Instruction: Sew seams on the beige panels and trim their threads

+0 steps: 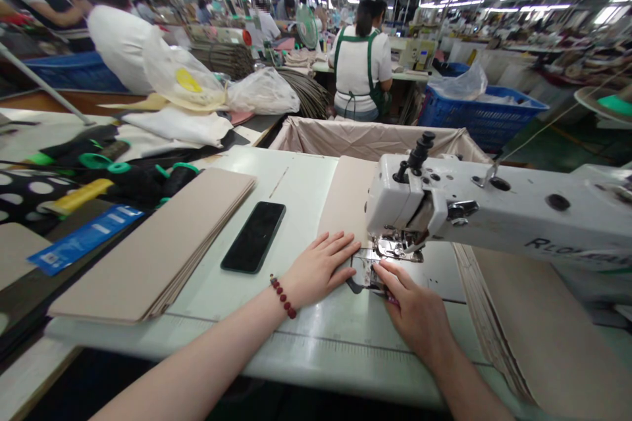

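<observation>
My left hand (326, 268) lies flat with its fingers stretched out, its fingertips on the near end of a beige panel (349, 191) beside the presser foot. A bracelet of dark red beads (283, 297) circles that wrist. My right hand (417, 306) is at the metal needle plate (364, 270), just in front of the presser foot (397, 248). Its fingers are drawn together, and a small dark purplish thing shows under them, mostly hidden. Above both hands is the head of a white sewing machine (409, 200). The panel runs back from the foot along the table's far side.
Stacks of beige panels lie left (162, 243) and right (538, 329). A black phone (254, 237) rests left of my hands. Thread cones (131, 177) and a blue packet (86, 237) are farther left. Behind the table stands a cloth-lined bin (370, 135); a person (363, 66) sits beyond.
</observation>
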Action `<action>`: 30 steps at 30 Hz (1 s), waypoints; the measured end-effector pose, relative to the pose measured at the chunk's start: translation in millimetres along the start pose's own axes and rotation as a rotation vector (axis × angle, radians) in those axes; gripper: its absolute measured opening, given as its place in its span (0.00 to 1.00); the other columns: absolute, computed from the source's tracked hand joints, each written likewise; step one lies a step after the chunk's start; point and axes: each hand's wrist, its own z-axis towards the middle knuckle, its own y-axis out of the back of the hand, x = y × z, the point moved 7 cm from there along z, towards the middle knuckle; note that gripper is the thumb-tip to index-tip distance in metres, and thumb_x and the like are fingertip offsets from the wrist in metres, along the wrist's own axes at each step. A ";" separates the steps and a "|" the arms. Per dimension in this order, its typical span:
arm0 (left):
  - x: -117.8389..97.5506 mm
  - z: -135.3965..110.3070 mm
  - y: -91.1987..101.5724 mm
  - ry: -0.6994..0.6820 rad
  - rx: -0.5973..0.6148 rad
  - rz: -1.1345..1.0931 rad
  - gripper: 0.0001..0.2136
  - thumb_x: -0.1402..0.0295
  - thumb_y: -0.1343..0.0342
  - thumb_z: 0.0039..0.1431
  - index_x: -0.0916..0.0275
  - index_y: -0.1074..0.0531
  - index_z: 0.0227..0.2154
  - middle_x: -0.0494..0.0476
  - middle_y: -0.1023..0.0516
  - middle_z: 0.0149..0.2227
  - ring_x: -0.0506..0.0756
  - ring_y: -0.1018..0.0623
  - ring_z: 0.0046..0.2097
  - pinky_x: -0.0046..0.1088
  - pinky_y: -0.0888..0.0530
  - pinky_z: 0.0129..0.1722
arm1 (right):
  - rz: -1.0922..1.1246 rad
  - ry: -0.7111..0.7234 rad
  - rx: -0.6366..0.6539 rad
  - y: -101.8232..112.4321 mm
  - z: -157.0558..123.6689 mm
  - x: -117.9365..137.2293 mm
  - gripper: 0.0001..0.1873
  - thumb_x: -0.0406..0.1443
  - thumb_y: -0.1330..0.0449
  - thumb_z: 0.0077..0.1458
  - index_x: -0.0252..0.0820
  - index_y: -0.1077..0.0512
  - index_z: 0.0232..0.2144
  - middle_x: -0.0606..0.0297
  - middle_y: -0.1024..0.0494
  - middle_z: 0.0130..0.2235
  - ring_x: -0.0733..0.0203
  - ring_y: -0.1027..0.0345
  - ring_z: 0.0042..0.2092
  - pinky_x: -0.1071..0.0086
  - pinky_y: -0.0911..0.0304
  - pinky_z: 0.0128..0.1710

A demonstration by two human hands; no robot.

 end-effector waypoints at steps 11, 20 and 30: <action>0.3 1.6 -1.3 0.013 -0.011 0.015 0.25 0.53 0.60 0.68 0.53 0.48 0.65 0.53 0.45 0.67 0.58 0.45 0.67 0.41 0.48 0.64 | 0.015 0.000 -0.014 -0.6 0.2 -1.2 0.31 0.28 0.48 0.57 0.53 0.42 0.61 0.70 0.38 0.63 0.58 0.31 0.51 0.67 0.30 0.46; -0.9 1.3 -2.0 0.009 -0.020 0.014 0.24 0.54 0.60 0.68 0.52 0.47 0.65 0.53 0.44 0.66 0.57 0.44 0.66 0.41 0.48 0.64 | 0.012 0.002 -0.011 3.2 1.1 1.0 0.31 0.28 0.46 0.56 0.53 0.40 0.61 0.69 0.37 0.62 0.58 0.29 0.50 0.67 0.29 0.44; -1.4 -0.4 -1.2 -0.002 -0.066 0.049 0.25 0.53 0.60 0.68 0.53 0.48 0.65 0.54 0.46 0.67 0.57 0.45 0.67 0.39 0.48 0.64 | 0.025 -0.005 -0.026 2.2 1.1 0.7 0.31 0.27 0.47 0.55 0.51 0.40 0.60 0.69 0.37 0.62 0.58 0.30 0.51 0.66 0.30 0.44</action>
